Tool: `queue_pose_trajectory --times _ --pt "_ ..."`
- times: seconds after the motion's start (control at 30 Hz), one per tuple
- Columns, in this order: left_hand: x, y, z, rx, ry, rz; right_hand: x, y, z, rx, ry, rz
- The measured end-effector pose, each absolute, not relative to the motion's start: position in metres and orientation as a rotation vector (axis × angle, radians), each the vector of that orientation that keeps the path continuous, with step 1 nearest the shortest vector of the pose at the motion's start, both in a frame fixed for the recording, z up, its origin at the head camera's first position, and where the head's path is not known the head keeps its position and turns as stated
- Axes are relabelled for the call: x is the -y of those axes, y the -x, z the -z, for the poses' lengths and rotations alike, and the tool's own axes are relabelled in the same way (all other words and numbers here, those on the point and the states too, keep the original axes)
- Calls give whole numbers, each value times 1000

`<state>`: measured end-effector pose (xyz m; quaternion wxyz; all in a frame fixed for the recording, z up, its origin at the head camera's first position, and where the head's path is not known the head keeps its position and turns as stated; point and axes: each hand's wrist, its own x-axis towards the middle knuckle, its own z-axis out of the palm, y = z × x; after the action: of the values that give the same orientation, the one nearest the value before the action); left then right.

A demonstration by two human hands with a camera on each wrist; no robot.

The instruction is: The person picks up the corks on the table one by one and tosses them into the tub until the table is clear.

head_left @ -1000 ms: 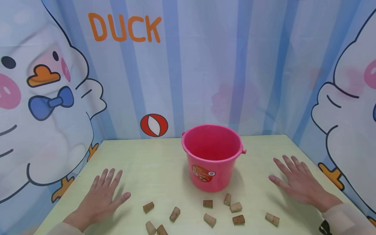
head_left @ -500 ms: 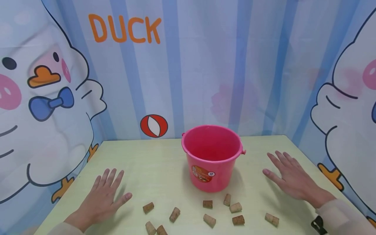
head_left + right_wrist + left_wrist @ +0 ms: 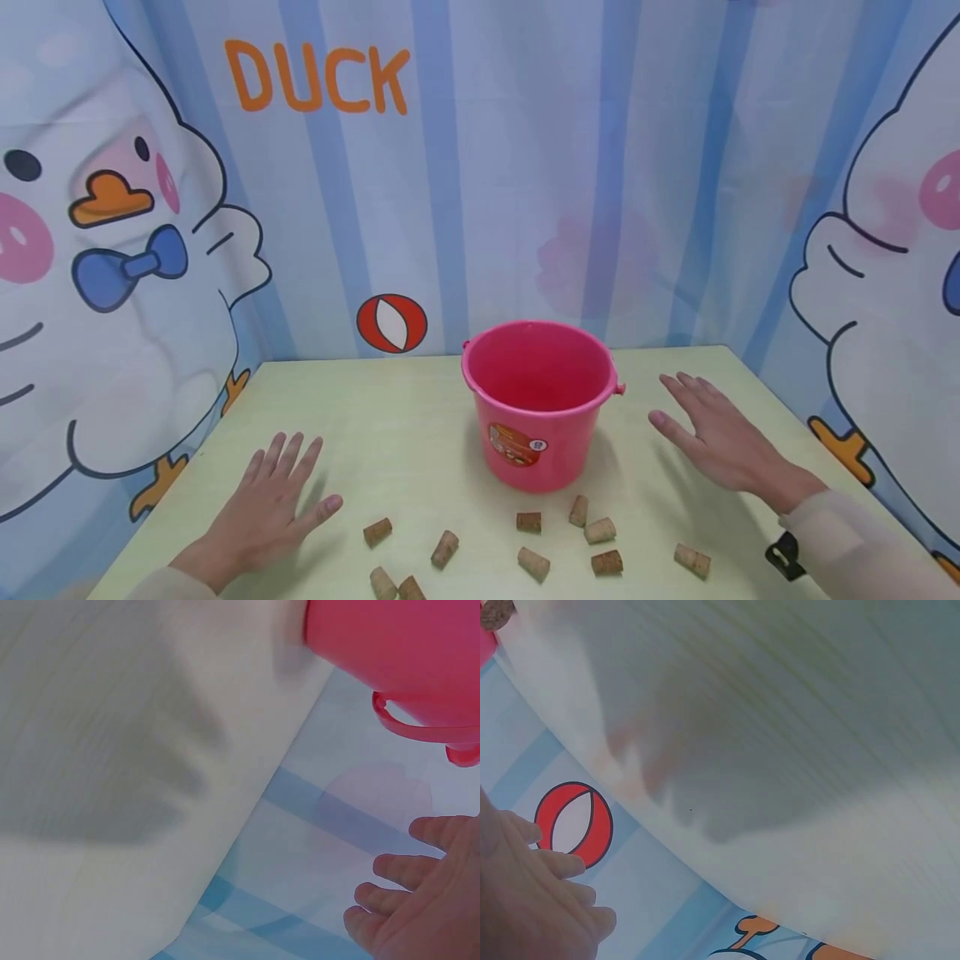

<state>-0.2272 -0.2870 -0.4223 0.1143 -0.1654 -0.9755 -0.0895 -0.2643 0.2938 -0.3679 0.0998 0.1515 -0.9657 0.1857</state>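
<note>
A pink bucket (image 3: pixel 542 442) stands upright on the pale table, and several corks lie scattered in front of it. My left hand (image 3: pixel 266 508) hovers above the table at the left with fingers straight and spread; a brown cork (image 3: pixel 377 532) is the nearest thing to it. To the right of the bucket my right hand (image 3: pixel 723 442) is held over the table, fingers extended, thumb toward the bucket but apart from it. A lone cork (image 3: pixel 692 560) lies below that hand. Neither hand touches anything. In the right wrist view the bucket (image 3: pixel 405 660) appears beyond the fingers (image 3: pixel 405 870).
The table (image 3: pixel 360 417) ends at a striped blue curtain (image 3: pixel 510 167) printed with cartoon ducks and a red ball (image 3: pixel 392 323). Two corks (image 3: pixel 383 583) lie close together near the front edge of the view. The bucket's rim and handle knob (image 3: pixel 619 389) jut to the right.
My right hand has moved left and slightly forward, closer to the bucket. The left hand has shifted slightly right. Bucket and corks have stayed put.
</note>
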Motion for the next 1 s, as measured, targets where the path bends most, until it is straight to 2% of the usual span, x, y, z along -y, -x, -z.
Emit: queue_pose_trajectory --times 1.0 --pt "281 229 426 2879 500 281 -241 277 343 2791 -434 -861"
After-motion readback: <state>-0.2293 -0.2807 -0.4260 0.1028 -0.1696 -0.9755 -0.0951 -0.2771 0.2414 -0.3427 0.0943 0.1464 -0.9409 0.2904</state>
